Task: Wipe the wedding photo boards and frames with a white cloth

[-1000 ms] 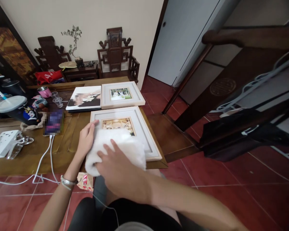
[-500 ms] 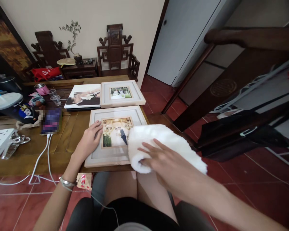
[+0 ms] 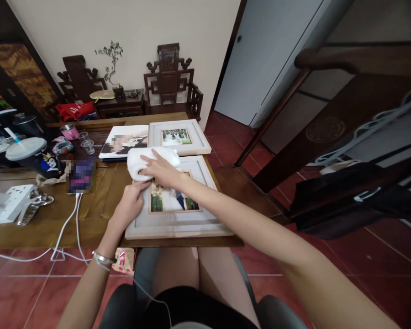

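A light wooden picture frame (image 3: pixel 142 226) with a wedding photo in it lies flat near the table's front edge. On its left edge my left hand (image 3: pixel 131 202) is closed, gripping it there. My right hand (image 3: pixel 162 171) holds a folded white cloth (image 3: pixel 135 160) and presses it on the frame's upper left part, fingers spread over it. The cloth and my right forearm hide the top and part of the photo. The fingertips of my left hand are close to the right hand.
Behind lie a second framed photo (image 3: pixel 202 146) and a photo album (image 3: pixel 123 137). To the left on the wooden table (image 3: pixel 106 214) are a phone (image 3: pixel 81 176) with white cables, a power strip (image 3: pixel 17 201) and a lidded cup (image 3: pixel 27 148). A dark wooden chair (image 3: pixel 277 155) stands right.
My right hand has carried the cloth from the frame's lower right side to its upper left. My left hand stays at the left edge, its fingers more curled. The view has shifted slightly.
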`<state>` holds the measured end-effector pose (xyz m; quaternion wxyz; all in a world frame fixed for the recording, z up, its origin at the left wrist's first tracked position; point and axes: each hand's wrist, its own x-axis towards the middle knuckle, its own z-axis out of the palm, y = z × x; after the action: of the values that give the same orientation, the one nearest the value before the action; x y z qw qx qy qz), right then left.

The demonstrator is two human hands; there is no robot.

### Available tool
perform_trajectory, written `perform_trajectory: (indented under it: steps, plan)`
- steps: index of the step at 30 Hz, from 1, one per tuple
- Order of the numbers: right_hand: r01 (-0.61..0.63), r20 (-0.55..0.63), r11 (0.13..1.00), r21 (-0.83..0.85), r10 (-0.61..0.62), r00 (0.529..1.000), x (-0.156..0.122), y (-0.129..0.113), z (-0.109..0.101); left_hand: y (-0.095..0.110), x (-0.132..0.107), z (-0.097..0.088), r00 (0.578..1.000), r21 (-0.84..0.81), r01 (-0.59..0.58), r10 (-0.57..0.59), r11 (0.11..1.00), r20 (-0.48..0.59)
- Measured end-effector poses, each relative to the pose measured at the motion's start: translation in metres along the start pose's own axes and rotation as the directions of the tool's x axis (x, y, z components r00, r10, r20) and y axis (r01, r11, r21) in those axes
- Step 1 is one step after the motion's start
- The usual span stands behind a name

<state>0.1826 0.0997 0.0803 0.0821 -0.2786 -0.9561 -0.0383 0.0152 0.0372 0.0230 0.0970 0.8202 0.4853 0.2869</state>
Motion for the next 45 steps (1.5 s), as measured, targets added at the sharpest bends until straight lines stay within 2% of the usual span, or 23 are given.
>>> perform_trajectory:
  steps: [2,5,10,16,19,22,26,28,31,35,38,41,45]
  plan:
    - [-0.023,0.049,0.999,0.04,0.022,0.999,0.003,0.002,0.008,0.0,-0.001,0.001,1.0,-0.01,0.013,-0.013,1.0,-0.008]
    - [-0.082,0.089,0.996,0.041,0.078,0.993,-0.011,0.01,0.011,-0.003,-0.003,0.004,1.0,-0.055,-0.008,0.007,0.998,-0.014]
    - [-0.213,0.131,0.977,0.009,0.21,0.969,-0.057,0.031,0.001,-0.009,-0.004,0.008,1.0,-0.058,0.0,-0.001,0.998,-0.023]
    - [-0.386,0.214,0.919,-0.074,0.393,0.894,-0.112,0.055,-0.013,-0.014,-0.004,0.013,0.996,-0.027,-0.033,0.031,0.999,-0.088]
    - [-0.391,0.2,0.912,-0.119,0.408,0.891,-0.127,0.043,-0.021,-0.013,-0.005,0.015,0.994,0.004,-0.043,0.044,0.999,-0.099]
    - [-0.37,0.228,0.922,-0.112,0.386,0.894,-0.14,0.015,-0.031,-0.011,-0.005,0.014,0.996,0.045,-0.036,0.039,0.998,-0.086]
    - [-0.394,0.291,0.918,-0.054,0.392,0.873,-0.157,-0.016,-0.04,-0.008,-0.002,0.009,0.997,0.088,-0.045,0.05,0.995,-0.06]
    - [-0.437,0.288,0.899,-0.039,0.429,0.856,-0.158,-0.017,-0.039,-0.008,-0.001,0.008,0.997,0.103,-0.043,0.049,0.994,-0.058]
    - [-0.49,0.231,0.87,-0.064,0.49,0.84,-0.147,-0.003,-0.03,-0.01,0.001,0.007,0.997,0.113,-0.046,0.053,0.992,-0.059]
    - [-0.488,0.143,0.852,-0.189,0.516,0.845,-0.119,0.021,-0.016,-0.013,0.004,0.009,0.996,0.118,-0.066,0.072,0.991,-0.051]
    - [-0.474,0.113,0.852,-0.221,0.505,0.855,-0.108,0.026,-0.011,-0.014,0.004,0.008,0.996,0.122,-0.052,0.059,0.991,-0.06]
    - [-0.43,0.137,0.879,-0.206,0.462,0.876,-0.118,0.015,-0.015,-0.011,0.005,0.006,0.997,0.113,-0.033,0.041,0.993,-0.066]
    - [-0.356,0.246,0.929,-0.106,0.371,0.895,-0.15,-0.024,-0.04,-0.003,0.005,0.003,0.998,0.082,0.001,0.004,0.997,-0.057]
